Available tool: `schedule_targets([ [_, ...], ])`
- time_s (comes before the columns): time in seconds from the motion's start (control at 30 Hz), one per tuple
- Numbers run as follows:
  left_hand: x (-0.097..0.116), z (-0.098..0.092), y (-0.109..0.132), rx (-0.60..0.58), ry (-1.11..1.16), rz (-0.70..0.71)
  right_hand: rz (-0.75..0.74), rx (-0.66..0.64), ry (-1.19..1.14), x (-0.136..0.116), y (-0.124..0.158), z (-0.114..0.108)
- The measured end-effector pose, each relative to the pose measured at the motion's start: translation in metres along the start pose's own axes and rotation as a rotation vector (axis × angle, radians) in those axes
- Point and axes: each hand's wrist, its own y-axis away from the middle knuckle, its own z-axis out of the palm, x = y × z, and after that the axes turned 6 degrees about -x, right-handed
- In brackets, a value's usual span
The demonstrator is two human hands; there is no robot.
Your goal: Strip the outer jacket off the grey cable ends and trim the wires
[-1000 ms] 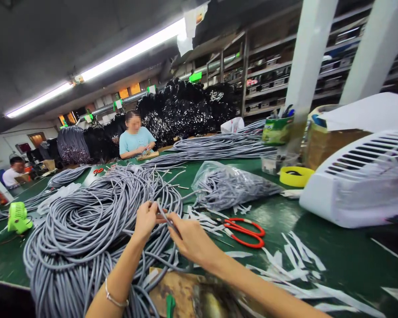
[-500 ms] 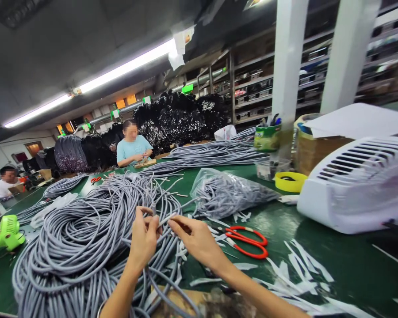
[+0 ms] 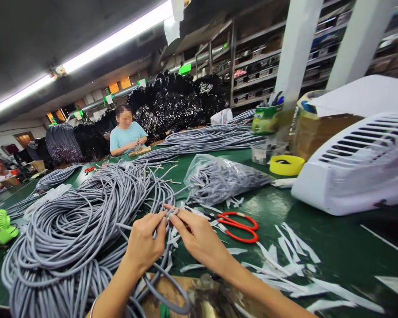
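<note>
Both hands meet at the end of a grey cable (image 3: 171,212). My left hand (image 3: 146,240) pinches the cable between thumb and fingers. From the other side, my right hand (image 3: 201,236) closes its thumb and fingertips on the same end; the exact tip is partly hidden. A large coiled heap of grey cables (image 3: 86,216) lies left of and behind my left hand. To the right of my right hand rest red-handled scissors (image 3: 240,227), their blades pointing left among white scraps.
A clear bag of short grey cable pieces (image 3: 219,179) lies beyond the hands. White strips (image 3: 292,260) are scattered on the green table (image 3: 338,243). Right stand a white slotted appliance (image 3: 348,172) and yellow tape (image 3: 287,165). A co-worker (image 3: 128,132) sits across the table.
My hands have drawn closer together on the cable end, with the left hand turned more toward the right. The whole view has shifted slightly downward.
</note>
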Motion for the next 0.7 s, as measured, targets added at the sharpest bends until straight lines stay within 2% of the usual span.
schedule_targets([
  [0.13, -0.0013, 0.0018, -0.0012, 0.048, -0.03, 0.126, 0.02, -0.003, -0.062, 0.0002, -0.0007, -0.0028],
  [0.27, -0.0002, 0.0024, -0.0027, 0.076, -0.051, 0.207, 0.136, -0.015, -0.305, 0.0013, 0.0002, -0.0007],
  [0.37, 0.0016, 0.0011, -0.0025, 0.024, -0.075, 0.159, 0.184, 0.019, -0.488, 0.0017, 0.0012, 0.0018],
  [0.53, 0.001, -0.0046, -0.0007, -0.031, -0.171, 0.004, 0.167, 0.104, -0.599, -0.0015, 0.0003, 0.0002],
  [0.7, -0.0016, -0.0072, -0.0001, -0.045, -0.199, 0.031, 0.16, 0.12, -0.616, -0.0036, -0.0005, -0.0024],
])
